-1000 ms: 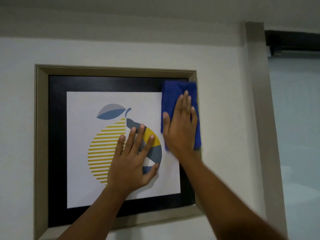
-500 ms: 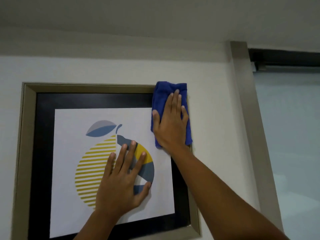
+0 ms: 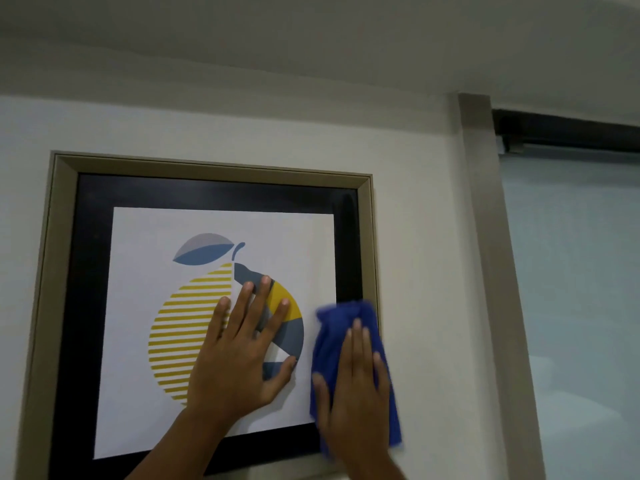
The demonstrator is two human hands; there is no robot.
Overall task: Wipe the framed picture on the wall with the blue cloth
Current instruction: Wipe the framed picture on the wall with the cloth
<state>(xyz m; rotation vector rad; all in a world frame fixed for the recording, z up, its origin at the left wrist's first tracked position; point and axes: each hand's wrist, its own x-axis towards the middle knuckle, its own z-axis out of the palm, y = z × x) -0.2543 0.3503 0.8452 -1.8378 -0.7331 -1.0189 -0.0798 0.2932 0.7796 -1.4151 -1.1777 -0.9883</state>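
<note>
The framed picture hangs on the white wall: a beige frame, a black mat and a white print of a striped yellow and grey fruit. My left hand lies flat with fingers spread on the glass over the fruit. My right hand presses the blue cloth flat against the lower right part of the picture, over the print's edge, the mat and the right side of the frame. The cloth sticks out above and to the right of my fingers.
A beige door jamb runs down the wall to the right of the picture. Beyond it is a frosted glass panel under a dark top rail. The ceiling meets the wall just above.
My right hand has slid the cloth down the picture's right side from the top right corner to the lower right. My left hand stays on the fruit. The view has tilted.
</note>
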